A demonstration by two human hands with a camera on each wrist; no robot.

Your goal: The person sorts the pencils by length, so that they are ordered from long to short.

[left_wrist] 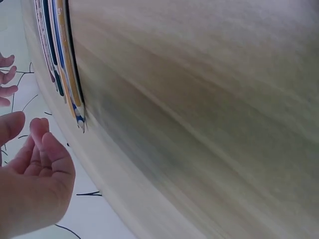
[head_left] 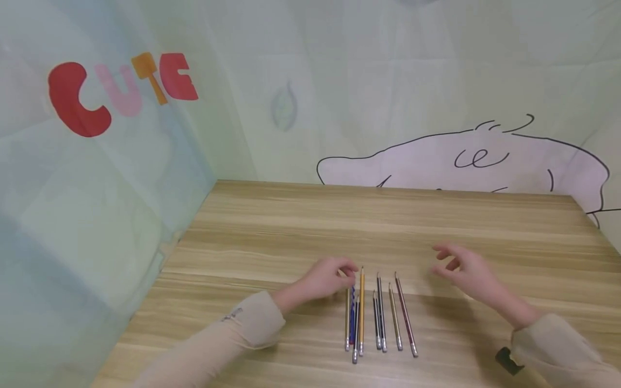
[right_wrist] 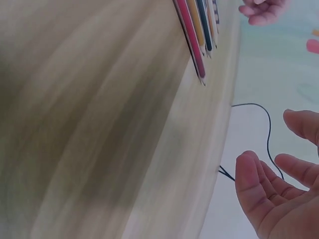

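Several pencils lie roughly side by side on the wooden table, their eraser ends toward me. Among them are a yellow pencil (head_left: 361, 312), a blue patterned pencil (head_left: 352, 318) and a dark red pencil (head_left: 405, 312). My left hand (head_left: 326, 277) hovers by the pointed ends of the leftmost pencils, partly covering them in the head view. Its fingers are loosely bent, and the left wrist view shows nothing between thumb and fingers. Off to the right of the pencils, my right hand (head_left: 469, 274) is held above the table, fingers spread and relaxed, holding nothing.
The wooden table (head_left: 310, 226) reaches back to a printed cloth backdrop (head_left: 339, 81) with a line-drawn animal. Another cloth wall (head_left: 121, 178) with coloured letters stands along the left side. A dark strap piece (head_left: 508, 360) hangs under my right sleeve.
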